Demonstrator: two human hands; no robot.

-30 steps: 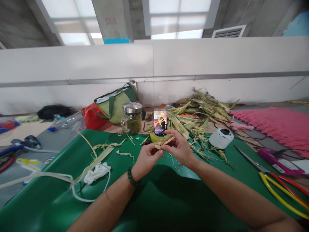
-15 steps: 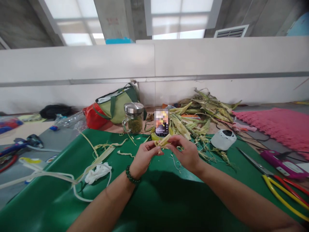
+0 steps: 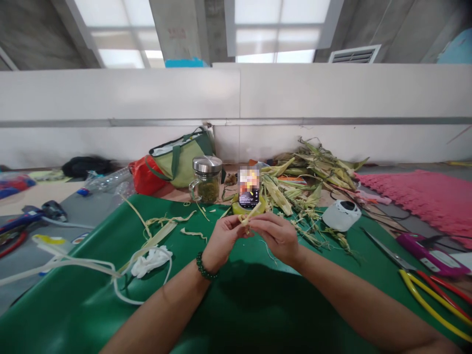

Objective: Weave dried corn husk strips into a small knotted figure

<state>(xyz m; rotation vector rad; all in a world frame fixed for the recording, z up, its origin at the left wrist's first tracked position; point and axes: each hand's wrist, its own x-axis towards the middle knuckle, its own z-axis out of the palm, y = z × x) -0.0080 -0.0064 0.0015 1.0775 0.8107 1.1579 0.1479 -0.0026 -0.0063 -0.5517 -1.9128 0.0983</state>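
Between my two hands is a pale yellow strip of corn husk (image 3: 252, 212), folded or looped at its lower end, with one end sticking up to the right. My left hand (image 3: 224, 238), with a dark green bead bracelet at the wrist, pinches the husk between thumb and fingers. From the other side my right hand (image 3: 278, 237) closes its fingertips on the same strip; the exact grip is partly hidden. Just behind the hands a phone (image 3: 249, 189) with a lit screen stands upright on a yellow-green round base (image 3: 236, 209).
A green mat (image 3: 258, 305) lies under my arms. Behind stand a glass mug (image 3: 206, 184) and a green bag (image 3: 180, 162). Corn husks (image 3: 313, 164) are heaped back right. Scissors (image 3: 405, 268), a white roll (image 3: 341, 215) and a purple device (image 3: 431, 253) lie right; crumpled white tissue (image 3: 151, 261) lies left.
My right hand has shifted slightly down and left, its fingers now closer together over the husk. The camera view has moved slightly. My left hand keeps its pinch.
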